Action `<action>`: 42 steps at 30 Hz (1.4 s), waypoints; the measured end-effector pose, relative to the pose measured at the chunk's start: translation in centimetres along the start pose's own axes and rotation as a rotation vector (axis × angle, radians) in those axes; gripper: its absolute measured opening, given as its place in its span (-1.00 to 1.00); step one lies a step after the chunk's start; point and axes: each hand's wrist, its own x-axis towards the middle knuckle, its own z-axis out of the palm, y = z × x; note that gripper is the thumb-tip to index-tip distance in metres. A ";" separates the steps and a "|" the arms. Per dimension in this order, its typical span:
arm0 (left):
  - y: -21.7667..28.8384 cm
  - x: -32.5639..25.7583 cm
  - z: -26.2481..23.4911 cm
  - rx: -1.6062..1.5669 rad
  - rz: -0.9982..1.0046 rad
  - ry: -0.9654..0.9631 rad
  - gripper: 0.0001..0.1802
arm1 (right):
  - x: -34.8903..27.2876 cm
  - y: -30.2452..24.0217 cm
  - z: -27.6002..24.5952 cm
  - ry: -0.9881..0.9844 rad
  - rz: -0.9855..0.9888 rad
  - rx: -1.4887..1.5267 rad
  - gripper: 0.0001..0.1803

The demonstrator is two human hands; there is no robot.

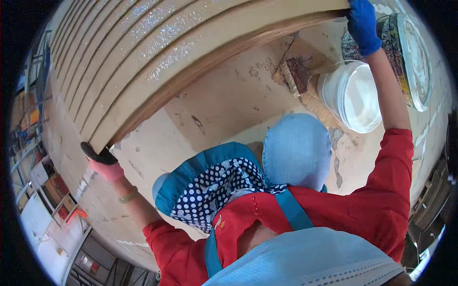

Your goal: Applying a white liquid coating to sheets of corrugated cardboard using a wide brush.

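Note:
A row of long, pale wooden strips point(112, 45) lies side by side at the far left and top, with shiny wet-looking streaks on their upper faces. My left hand point(104, 162), in a pink glove with black fingers, is closed on the left end of the nearest wooden strip point(191, 59). At that strip's far right end, my right hand point(363, 27) in a blue glove grips the other end. Both arms are spread wide. The undersides of the fingers are partly hidden by the wood.
Beside my right forearm stands a white bucket point(331, 90) with white stuff inside. A brown, crusted brush-like piece point(296, 76) lies left of it. Behind is a large paint-splattered drum point(398, 52). The stained pale work surface point(219, 119) runs up to my apron point(205, 190).

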 end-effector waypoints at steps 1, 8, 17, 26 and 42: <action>-0.3 0.2 -0.7 0.407 0.233 0.027 -0.51 | 1.0 -1.2 -0.9 -0.132 0.425 0.252 -0.67; -1.6 4.4 1.4 1.040 0.188 0.374 -0.52 | 6.1 -5.3 0.2 -0.479 0.796 0.148 -0.52; -2.3 4.1 1.2 0.954 0.236 0.345 -0.47 | 3.6 -2.6 1.9 -0.486 0.715 0.119 -0.61; -3.6 4.2 1.3 0.799 0.284 0.327 -0.51 | 1.4 -1.3 2.3 -0.400 0.567 0.157 -0.74; 3.2 0.8 -1.1 0.685 -0.531 -0.307 -0.46 | 0.4 2.2 -2.9 -0.919 -0.283 -0.246 -0.56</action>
